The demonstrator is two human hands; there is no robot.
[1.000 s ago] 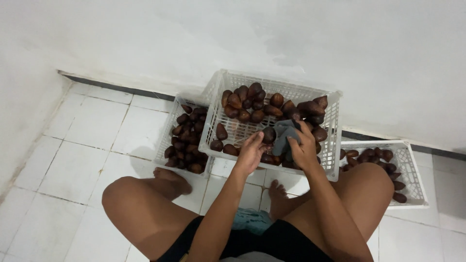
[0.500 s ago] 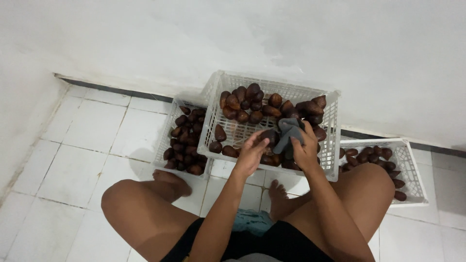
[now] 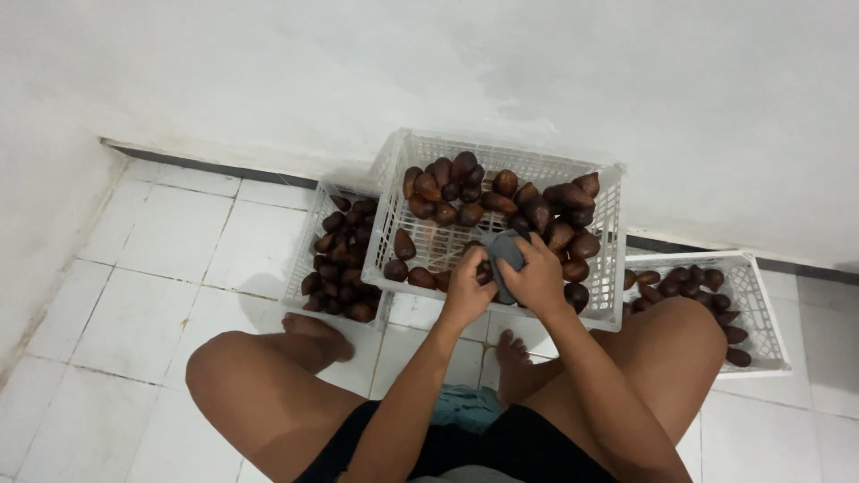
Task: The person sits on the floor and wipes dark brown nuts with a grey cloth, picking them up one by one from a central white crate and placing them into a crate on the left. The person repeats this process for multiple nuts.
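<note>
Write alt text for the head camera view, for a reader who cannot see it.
A seated person's left hand and right hand together hold a grey cloth and a dark brown scaly fruit over a large white plastic crate of the same fruit. Two smaller white crates of fruit flank it on the white tiled floor by a white wall.

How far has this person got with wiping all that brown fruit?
Two side baskets, left and right, already hold fruit, perhaps sorted. In hand: the right hand presses a grey cloth against one fruit held by the left hand. The middle basket is still well filled, so plenty remains.
</note>
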